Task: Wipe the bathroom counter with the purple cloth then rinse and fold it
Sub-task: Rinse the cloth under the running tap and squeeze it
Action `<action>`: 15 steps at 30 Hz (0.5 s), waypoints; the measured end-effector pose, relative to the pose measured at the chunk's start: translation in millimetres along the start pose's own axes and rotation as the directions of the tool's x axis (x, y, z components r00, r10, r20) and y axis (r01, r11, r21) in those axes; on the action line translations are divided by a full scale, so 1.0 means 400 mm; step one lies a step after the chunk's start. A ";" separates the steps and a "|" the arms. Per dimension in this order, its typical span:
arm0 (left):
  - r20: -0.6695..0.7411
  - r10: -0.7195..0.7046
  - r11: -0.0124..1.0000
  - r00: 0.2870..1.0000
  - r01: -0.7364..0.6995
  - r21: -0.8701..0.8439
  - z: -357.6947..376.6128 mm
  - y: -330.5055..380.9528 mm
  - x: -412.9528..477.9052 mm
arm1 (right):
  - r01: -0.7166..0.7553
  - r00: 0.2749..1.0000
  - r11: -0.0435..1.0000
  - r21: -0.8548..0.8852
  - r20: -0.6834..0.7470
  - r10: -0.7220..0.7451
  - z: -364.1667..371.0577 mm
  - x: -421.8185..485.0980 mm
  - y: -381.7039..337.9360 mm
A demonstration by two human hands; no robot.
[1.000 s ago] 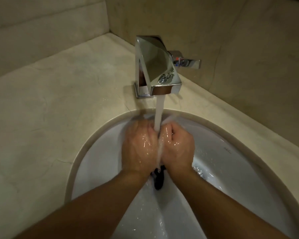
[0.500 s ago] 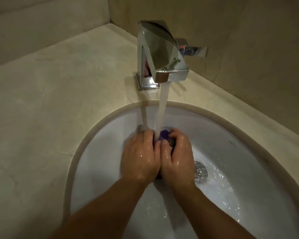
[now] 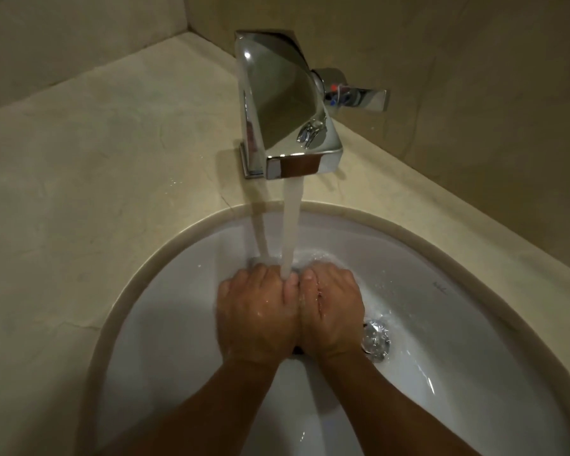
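Left hand [image 3: 255, 311] and right hand [image 3: 331, 311] press together under the tap [image 3: 287, 103] in the sink [image 3: 178, 307], fingers curled round the cloth [image 3: 297, 349], which shows only as a dark sliver. Rinsing looks underway; folding is still to do.

Left hand [image 3: 255, 311] and right hand [image 3: 331, 311] pressed together, knuckles up, fingers curled under

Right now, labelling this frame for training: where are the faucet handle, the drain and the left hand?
faucet handle [image 3: 369, 99], head view, middle of the flat lever.
drain [image 3: 376, 340], head view, centre of the metal stopper.
left hand [image 3: 257, 314], head view, back of the hand.
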State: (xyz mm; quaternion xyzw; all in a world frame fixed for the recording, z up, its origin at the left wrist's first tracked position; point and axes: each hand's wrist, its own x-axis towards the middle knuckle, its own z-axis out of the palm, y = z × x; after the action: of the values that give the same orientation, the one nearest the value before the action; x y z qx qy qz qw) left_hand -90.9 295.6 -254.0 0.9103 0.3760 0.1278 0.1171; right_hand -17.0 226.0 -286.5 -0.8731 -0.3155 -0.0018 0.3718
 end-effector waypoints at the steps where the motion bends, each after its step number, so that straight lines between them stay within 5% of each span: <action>1: -0.014 -0.022 1.000 1.000 0.022 -0.010 0.003 0.001 0.004 | -0.001 1.000 1.000 -0.011 -0.005 0.001 0.000 0.006 -0.001; 7: -0.048 -0.067 0.996 0.997 0.064 -0.062 0.012 0.033 0.025 | -0.007 1.000 0.996 -0.091 0.026 0.010 -0.011 0.040 0.005; 15: 0.114 -0.065 0.983 0.991 0.083 -0.166 0.008 0.004 0.019 | -0.040 0.985 0.998 -0.038 0.169 0.046 -0.025 0.047 -0.006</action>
State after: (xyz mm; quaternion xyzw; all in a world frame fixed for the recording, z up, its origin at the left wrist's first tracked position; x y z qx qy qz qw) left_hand -83.8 299.4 -255.3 0.8879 0.3905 0.1056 0.2192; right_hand -1.0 231.1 -273.3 -0.8830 -0.3269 0.0753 0.3283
